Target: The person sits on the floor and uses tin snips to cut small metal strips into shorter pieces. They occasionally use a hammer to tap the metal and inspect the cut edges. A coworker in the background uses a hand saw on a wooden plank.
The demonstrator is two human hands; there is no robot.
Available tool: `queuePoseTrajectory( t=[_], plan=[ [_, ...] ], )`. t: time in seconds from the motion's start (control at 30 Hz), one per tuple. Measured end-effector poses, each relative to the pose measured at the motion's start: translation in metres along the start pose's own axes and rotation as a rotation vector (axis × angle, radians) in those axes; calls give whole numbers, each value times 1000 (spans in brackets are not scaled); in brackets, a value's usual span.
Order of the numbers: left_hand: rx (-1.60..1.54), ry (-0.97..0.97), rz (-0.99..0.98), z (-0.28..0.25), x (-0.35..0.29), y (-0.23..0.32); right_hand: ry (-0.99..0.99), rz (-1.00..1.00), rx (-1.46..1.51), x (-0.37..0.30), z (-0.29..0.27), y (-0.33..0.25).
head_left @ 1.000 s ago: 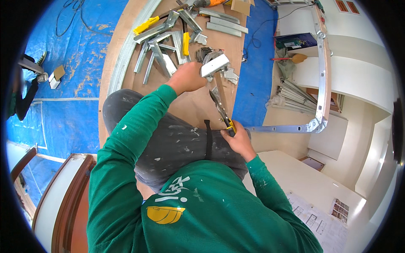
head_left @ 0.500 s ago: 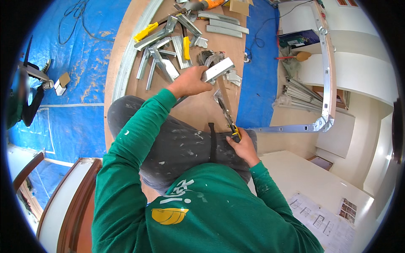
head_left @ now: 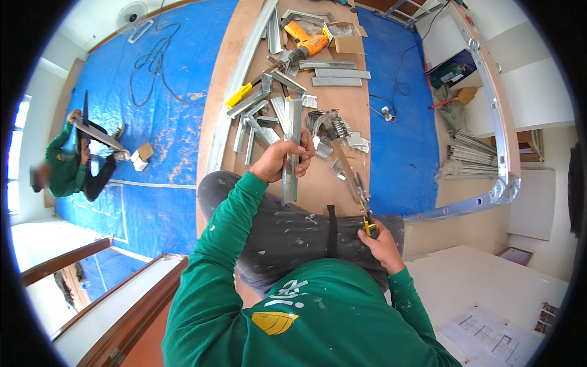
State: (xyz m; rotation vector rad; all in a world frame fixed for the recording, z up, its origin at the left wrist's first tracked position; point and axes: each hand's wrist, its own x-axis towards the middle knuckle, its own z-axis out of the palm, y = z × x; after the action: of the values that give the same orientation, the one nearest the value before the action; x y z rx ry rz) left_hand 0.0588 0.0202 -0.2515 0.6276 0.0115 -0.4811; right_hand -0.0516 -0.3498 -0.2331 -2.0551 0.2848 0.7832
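My left hand [head_left: 276, 163] is closed around a galvanized metal channel [head_left: 293, 119], which stands nearly lengthwise away from me above my lap. In my right hand [head_left: 384, 247], resting by my right thigh, are tin snips [head_left: 365, 209] with yellow and black handles, their jaws pointing away from me. The snips are apart from the channel. Beyond my left hand lie several cut and bent metal pieces [head_left: 249, 125] on a brown board [head_left: 324, 92]. Bunched metal clips [head_left: 333, 125] lie just right of the channel.
An orange drill [head_left: 309, 44] and an open cardboard box [head_left: 350, 43] sit farther up the board. A yellow-handled tool [head_left: 239, 95] lies near a long metal track [head_left: 235, 79]. At right stands a folded ladder [head_left: 489, 85]. Another person [head_left: 70, 156] works at left on blue sheeting [head_left: 165, 128].
The channel has turned from slanting right to pointing away from me, and my left hand's grip has shifted along it. The view has moved, showing more of the other person.
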Motion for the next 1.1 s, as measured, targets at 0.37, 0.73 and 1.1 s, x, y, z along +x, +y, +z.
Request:
queuePoseTrajectory(
  t=[0.37, 0.73, 1.1],
  plan=[
    [1476, 670, 112, 102, -29, -4, 29, -45, 274, -5, -18, 51],
    [1819, 612, 391, 199, -53, -3, 117, -350, 194, -8, -19, 58],
    [2181, 367, 812, 247, -59, -19, 269, -760, 161, -23, -16, 14]
  ],
)
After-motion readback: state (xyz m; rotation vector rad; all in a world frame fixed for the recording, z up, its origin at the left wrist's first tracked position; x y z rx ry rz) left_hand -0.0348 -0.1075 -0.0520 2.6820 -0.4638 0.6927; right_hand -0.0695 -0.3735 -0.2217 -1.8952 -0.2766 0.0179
